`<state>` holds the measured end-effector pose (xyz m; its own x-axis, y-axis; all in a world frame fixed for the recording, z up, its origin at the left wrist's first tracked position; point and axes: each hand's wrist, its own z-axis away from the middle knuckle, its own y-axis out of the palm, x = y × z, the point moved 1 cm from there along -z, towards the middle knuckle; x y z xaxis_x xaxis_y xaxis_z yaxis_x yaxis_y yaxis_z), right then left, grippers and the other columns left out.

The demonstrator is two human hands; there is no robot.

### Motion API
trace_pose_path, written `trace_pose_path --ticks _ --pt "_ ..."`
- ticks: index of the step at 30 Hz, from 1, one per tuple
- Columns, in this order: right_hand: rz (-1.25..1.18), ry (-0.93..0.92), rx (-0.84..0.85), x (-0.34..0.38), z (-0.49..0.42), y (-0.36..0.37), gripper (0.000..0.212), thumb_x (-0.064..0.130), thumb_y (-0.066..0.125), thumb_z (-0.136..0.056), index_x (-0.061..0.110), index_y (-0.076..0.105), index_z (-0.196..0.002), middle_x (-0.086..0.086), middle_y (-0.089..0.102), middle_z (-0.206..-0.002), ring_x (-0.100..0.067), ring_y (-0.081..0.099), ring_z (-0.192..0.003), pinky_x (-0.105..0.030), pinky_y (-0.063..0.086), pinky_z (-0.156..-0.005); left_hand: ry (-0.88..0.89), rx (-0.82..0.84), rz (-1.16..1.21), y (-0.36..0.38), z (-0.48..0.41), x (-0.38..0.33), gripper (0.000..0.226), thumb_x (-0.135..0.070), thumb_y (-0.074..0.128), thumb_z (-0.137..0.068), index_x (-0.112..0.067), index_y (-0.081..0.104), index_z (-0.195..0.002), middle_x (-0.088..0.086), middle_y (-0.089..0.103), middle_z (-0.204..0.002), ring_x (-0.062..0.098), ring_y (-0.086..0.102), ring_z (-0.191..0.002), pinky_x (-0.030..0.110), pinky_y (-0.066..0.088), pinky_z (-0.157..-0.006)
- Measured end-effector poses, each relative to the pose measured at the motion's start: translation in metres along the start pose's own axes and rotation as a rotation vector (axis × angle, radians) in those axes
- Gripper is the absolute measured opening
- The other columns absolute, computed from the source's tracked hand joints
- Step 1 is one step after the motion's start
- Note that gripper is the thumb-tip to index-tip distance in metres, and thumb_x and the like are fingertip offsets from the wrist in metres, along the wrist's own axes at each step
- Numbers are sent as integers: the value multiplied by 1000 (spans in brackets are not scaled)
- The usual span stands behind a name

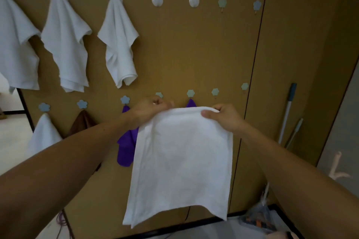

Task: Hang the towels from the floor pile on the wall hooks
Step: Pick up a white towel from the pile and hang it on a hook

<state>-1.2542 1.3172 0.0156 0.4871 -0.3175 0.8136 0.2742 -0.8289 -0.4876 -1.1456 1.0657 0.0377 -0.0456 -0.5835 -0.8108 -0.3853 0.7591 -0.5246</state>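
Observation:
A white towel (180, 163) hangs folded in front of the brown wall, held by its top edge. My left hand (150, 109) pinches its upper left corner, just under a small green hook (159, 95). My right hand (223, 117) grips the upper right corner. Three white towels (118, 44) hang from the upper row of hooks. In the lower row a white towel (43, 136), a brown one (81, 124) and a purple one (127, 143) hang. A second purple towel (191, 103) shows behind the held one. Two round white hooks (157, 0) and several flower hooks (222, 2) are bare.
A mop handle (287, 110) and a thinner stick lean against the wall at the right. A cluttered bag (260, 217) lies on the floor at the lower right. A dark seam (252, 75) runs down the wall panel. Cables trail on the floor at the lower left.

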Motion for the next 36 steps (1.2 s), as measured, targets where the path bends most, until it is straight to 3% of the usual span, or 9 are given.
trace_pose_path --ticks 3,8,11,15,19,23,28,31,36 --pt "56 -41 -70 0 -19 8 34 41 71 -83 24 59 -55 8 61 -59 -3 55 -51 -23 42 -52 65 182 -301 1 -10 3 35 -67 74 -64 -35 72 -77 -21 68 -78 -5 63 -70 6 43 -53" --pt "341 -181 -172 7 -54 19 34 38 54 -95 31 51 -62 8 57 -68 -18 56 -75 -30 40 -66 113 82 -283 -13 -44 14 40 -54 60 -86 -16 74 -86 -6 71 -83 7 65 -75 20 49 -66" --pt "670 -296 -324 18 -79 24 31 41 47 -98 21 70 -90 -5 69 -91 -29 55 -102 -38 44 -86 290 -62 -664 -26 -74 13 44 -53 51 -92 -14 71 -87 -3 59 -95 12 54 -82 27 42 -71" --pt "740 -337 -322 35 -127 29 34 33 43 -101 16 64 -121 -12 70 -109 -33 62 -101 -40 49 -88 469 -148 -1114 -40 -119 8 39 -48 38 -97 -21 66 -94 2 60 -104 22 54 -96 38 36 -86" --pt "563 -272 -349 50 -171 32 27 19 40 -101 4 56 -118 -17 66 -105 -36 62 -98 -34 48 -78 461 -166 -785 -53 -159 5 26 -27 36 -102 -11 55 -93 11 64 -96 19 54 -78 31 41 -71" --pt "319 -238 -403 72 -211 44 18 16 38 -99 3 49 -107 -5 53 -87 -26 54 -83 -29 33 -64 432 -255 -471 -62 -193 -4 14 -6 36 -99 -6 50 -99 6 52 -85 14 47 -70 16 30 -63" --pt "117 -297 -271 93 -252 43 37 53 65 -83 18 52 -84 15 57 -81 -5 56 -73 -24 41 -60 384 -381 -328 -77 -228 -14 21 -25 36 -100 -14 45 -84 -6 47 -74 10 46 -67 22 29 -54" --pt "-34 -354 -207 100 -281 31 37 41 78 -76 21 50 -64 19 51 -60 1 48 -53 -17 37 -50 453 -367 -343 -87 -249 -24 30 -46 43 -96 -21 50 -79 -11 53 -73 4 50 -66 17 33 -54" --pt "-106 -502 -264 122 -335 18 38 39 74 -80 22 43 -68 8 42 -66 -4 39 -57 -23 32 -53 526 -529 -396 -107 -288 -47 33 -50 43 -96 -27 45 -71 -10 52 -64 5 49 -57 10 34 -42"
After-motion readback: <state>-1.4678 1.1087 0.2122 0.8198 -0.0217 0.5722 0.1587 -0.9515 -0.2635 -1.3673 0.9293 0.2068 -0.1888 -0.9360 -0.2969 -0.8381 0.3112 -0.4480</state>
